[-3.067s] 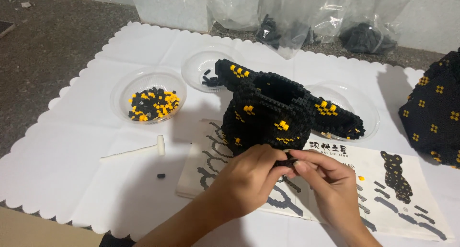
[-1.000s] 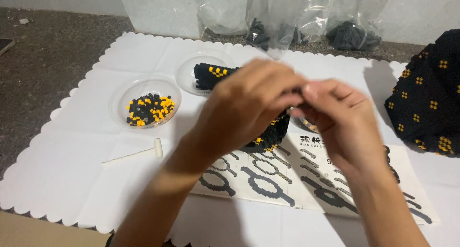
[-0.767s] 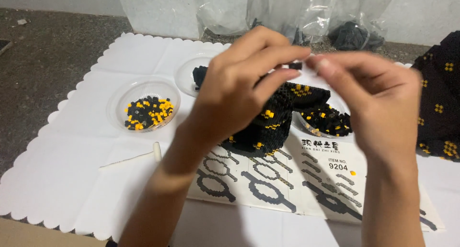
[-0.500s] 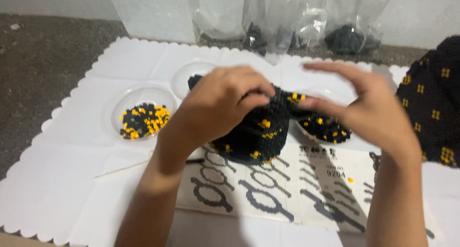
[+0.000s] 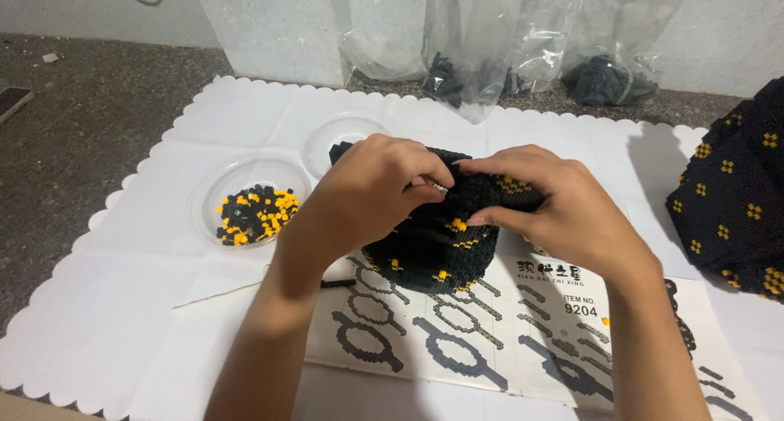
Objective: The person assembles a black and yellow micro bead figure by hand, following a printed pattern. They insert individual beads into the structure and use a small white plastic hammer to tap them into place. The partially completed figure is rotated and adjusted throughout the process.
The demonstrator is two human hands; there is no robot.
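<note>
Block model (image 5: 433,249): sitting on the instruction sheet (image 5: 490,339), mid-mat.
Left hand (image 5: 367,192): pinching down on top.
Right hand (image 5: 555,209): gripping the side.
Risk: probably popping bricks loose, pressing too hard.

Brick model (image 5: 433,249) on instruction sheet (image 5: 506,339); dish of bricks (image 5: 249,209) to its left.

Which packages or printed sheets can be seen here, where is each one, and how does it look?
Clear plastic bags: at the far edge by the wall, crumpled, with dark pieces inside.
Instruction sheet: flat on the white mat, under the black and yellow block model; white, with black part drawings.
Dark flat thing: on the floor at far left, perhaps a phone; cannot tell.
</note>
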